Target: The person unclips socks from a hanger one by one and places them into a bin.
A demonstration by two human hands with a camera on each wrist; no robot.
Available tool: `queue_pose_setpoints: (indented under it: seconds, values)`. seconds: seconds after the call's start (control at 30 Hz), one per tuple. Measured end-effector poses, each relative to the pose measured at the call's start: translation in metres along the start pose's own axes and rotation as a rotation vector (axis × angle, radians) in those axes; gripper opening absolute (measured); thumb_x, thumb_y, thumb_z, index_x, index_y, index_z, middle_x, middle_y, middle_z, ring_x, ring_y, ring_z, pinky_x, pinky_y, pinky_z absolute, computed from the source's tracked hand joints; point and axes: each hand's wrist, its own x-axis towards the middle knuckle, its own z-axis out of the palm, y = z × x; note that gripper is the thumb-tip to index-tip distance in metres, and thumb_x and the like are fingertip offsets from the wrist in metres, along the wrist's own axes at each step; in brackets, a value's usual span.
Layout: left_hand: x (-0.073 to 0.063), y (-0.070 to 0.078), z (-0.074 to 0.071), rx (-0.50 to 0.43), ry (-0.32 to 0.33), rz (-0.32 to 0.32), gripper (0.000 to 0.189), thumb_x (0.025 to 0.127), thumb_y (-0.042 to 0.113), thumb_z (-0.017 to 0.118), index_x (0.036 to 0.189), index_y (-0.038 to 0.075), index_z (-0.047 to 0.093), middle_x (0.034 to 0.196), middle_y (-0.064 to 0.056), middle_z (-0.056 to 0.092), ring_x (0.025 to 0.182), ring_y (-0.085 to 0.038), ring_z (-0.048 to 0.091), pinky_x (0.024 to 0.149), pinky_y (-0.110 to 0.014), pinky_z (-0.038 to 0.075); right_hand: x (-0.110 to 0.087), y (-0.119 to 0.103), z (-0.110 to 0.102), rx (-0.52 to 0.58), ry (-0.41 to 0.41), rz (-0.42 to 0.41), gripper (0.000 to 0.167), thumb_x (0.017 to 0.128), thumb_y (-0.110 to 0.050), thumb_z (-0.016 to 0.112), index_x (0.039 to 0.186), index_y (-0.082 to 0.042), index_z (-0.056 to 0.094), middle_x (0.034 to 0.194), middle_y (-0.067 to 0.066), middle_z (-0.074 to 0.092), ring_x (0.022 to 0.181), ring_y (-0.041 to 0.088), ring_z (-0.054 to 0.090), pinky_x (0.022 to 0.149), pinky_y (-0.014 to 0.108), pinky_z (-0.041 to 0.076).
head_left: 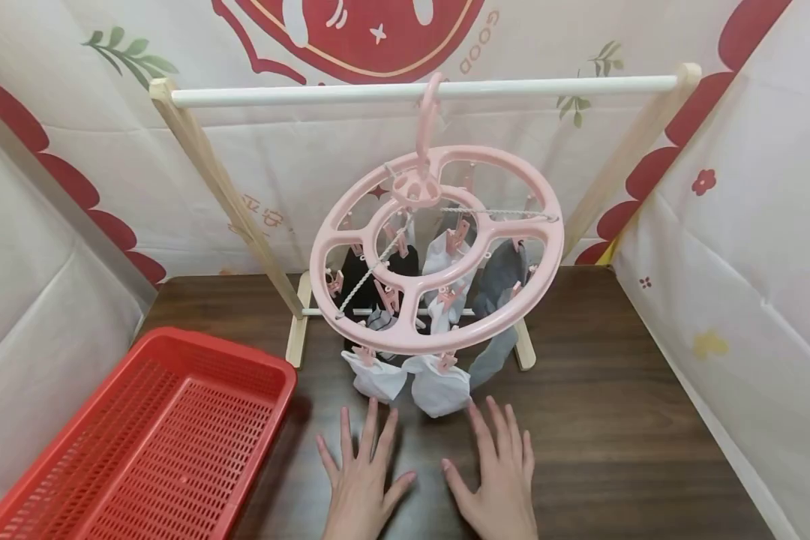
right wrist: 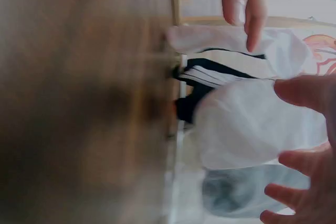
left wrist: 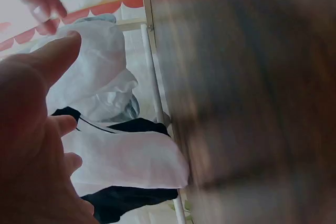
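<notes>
A pink round clip hanger (head_left: pixel 412 343) hangs by its hook from a white rail. Socks are pinned to it with pink clips: two white socks (head_left: pixel 441 390) at the front, a grey sock (head_left: pixel 496 356) on the right, black socks (head_left: pixel 361 281) behind. My left hand (head_left: pixel 364 480) is spread, fingers straight, just short of the front left white sock (head_left: pixel 378 379). Likewise spread, my right hand (head_left: pixel 496 480) has its fingertips near the other white sock. Neither hand holds anything. In the left wrist view, a white sock (left wrist: pixel 126 161) hangs beyond the fingers.
A red plastic basket (head_left: pixel 182 390) with slotted walls stands on the brown table (head_left: pixel 621 427) at the left. The rack's wooden posts (head_left: pixel 226 195) and feet (head_left: pixel 297 341) flank the hanger. Patterned cloth (head_left: pixel 729 247) encloses the table's back and sides.
</notes>
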Motion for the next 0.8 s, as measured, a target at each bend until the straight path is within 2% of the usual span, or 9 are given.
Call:
queue_pose_setpoints:
  seconds: [0.1,0.2,0.27,0.37,0.47,0.53,0.67,0.8]
  values:
    - [0.006,0.001,0.002,-0.042,0.015,0.013,0.093,0.074,0.049,0.076,0.151,0.020,0.033,0.160,-0.006,0.013,0.140,-0.046,0.010,0.092,-0.077,0.016,0.023,-0.002,-0.012,0.147,0.115,-0.104,0.068,0.088,-0.041,0.064,0.141,-0.002,0.046,0.142,0.021,0.042,0.133,0.037,0.035,0.109,0.046,0.022]
    - [0.015,0.003,0.003,-0.127,0.033,0.028,0.093,0.075,0.043,0.079,0.151,0.016,0.032,0.159,-0.011,0.017,0.139,-0.047,0.016,0.094,-0.071,0.021,0.050,-0.009,-0.024,0.269,0.183,-0.198,0.065,0.093,-0.044,0.059,0.138,0.002,0.048,0.138,0.020,0.047,0.127,0.031,0.045,0.108,0.028,0.027]
    - [0.021,0.004,0.004,-0.199,0.048,0.035,0.092,0.076,0.039,0.079,0.151,0.012,0.032,0.155,-0.016,0.023,0.137,-0.046,0.019,0.093,-0.067,0.024,0.064,-0.015,-0.030,0.322,0.206,-0.219,0.061,0.092,-0.038,0.064,0.137,0.001,0.049,0.136,0.017,0.050,0.124,0.029,0.048,0.105,0.025,0.031]
    - [0.031,0.005,0.003,-0.285,0.065,0.033,0.091,0.079,0.042,0.076,0.150,0.007,0.031,0.148,-0.020,0.032,0.135,-0.044,0.025,0.092,-0.062,0.028,0.080,-0.027,-0.032,0.379,0.213,-0.178,0.058,0.086,-0.019,0.073,0.136,-0.001,0.051,0.134,0.015,0.052,0.123,0.026,0.049,0.103,0.021,0.031]
    - [0.045,0.007,0.002,-0.393,0.076,0.023,0.092,0.081,0.045,0.074,0.150,0.004,0.028,0.146,-0.021,0.035,0.134,-0.039,0.030,0.096,-0.061,0.031,0.091,-0.038,-0.027,0.458,0.216,-0.111,0.059,0.079,-0.001,0.077,0.133,-0.004,0.054,0.128,0.012,0.058,0.119,0.022,0.052,0.099,0.022,0.035]
    - [0.057,0.008,0.000,-0.485,0.093,0.018,0.093,0.081,0.041,0.076,0.150,0.003,0.026,0.146,-0.021,0.036,0.133,-0.036,0.035,0.097,-0.057,0.036,0.097,-0.044,-0.023,0.532,0.227,-0.090,0.056,0.079,0.004,0.074,0.131,-0.002,0.055,0.123,0.012,0.061,0.115,0.021,0.055,0.096,0.024,0.038]
    - [0.079,0.011,-0.005,-0.706,0.121,0.023,0.095,0.077,0.024,0.083,0.151,0.007,0.026,0.143,-0.019,0.040,0.127,-0.032,0.045,0.095,-0.046,0.043,0.105,-0.052,-0.017,0.693,0.256,-0.068,0.053,0.083,0.009,0.069,0.132,-0.001,0.054,0.114,0.013,0.065,0.103,0.019,0.061,0.086,0.024,0.045]
    - [0.091,0.013,-0.010,-0.835,0.121,0.035,0.089,0.076,0.015,0.083,0.148,0.012,0.032,0.140,-0.012,0.047,0.121,-0.026,0.051,0.093,-0.045,0.045,0.106,-0.057,-0.015,0.773,0.294,-0.054,0.045,0.083,0.012,0.066,0.126,0.003,0.058,0.108,0.012,0.066,0.098,0.015,0.064,0.083,0.022,0.047]
